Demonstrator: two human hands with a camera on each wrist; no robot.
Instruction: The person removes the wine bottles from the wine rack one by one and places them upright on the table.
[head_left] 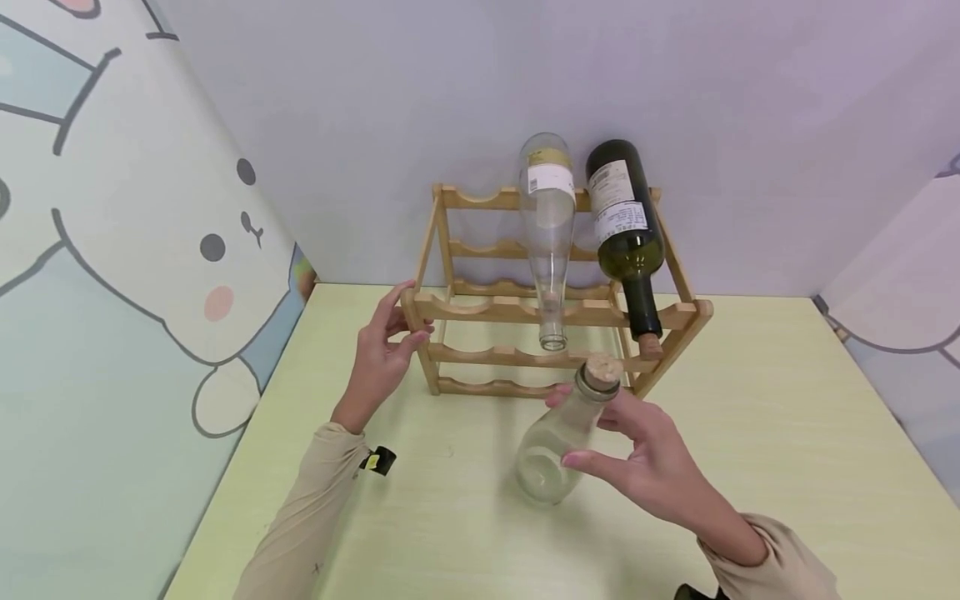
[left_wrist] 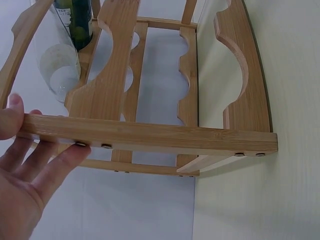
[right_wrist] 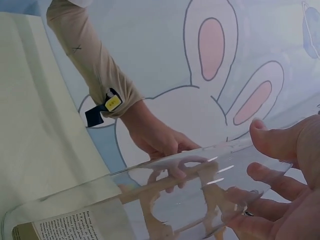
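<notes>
Three bottles are in play, and I count them so: a clear bottle (head_left: pixel 547 225) and a dark green bottle (head_left: pixel 628 229) already lying side by side on the top tier of the wooden rack (head_left: pixel 457 311), necks pointing towards me, and a third, a corked clear bottle (head_left: pixel 558 446), in my grasp. My right hand (head_left: pixel 651 460) has its fingers curled round the corked bottle's neck and shoulder, holding it tilted above the table (head_left: pixel 787 467), just in front of the rack and not yet touching it. My left hand (head_left: pixel 378 358) rests on the rack's front left corner, thumb over the top rail and fingers (left_wrist: pixel 60 165) straight along its underside, steadying rather than gripping, as the left wrist view shows. I judge the step in hand to be bringing this last bottle to the rack while bracing the frame. The next move, as I read it, calls for turning the bottle level and sliding it base first into a free cradle; the slot at the top left is vacant, as are the lower tiers. One rack, one table, two hands well apart, and one cork (head_left: pixel 602 369) on the held bottle; the green bottle's neck end also looks stoppered, though I cannot be sure.
</notes>
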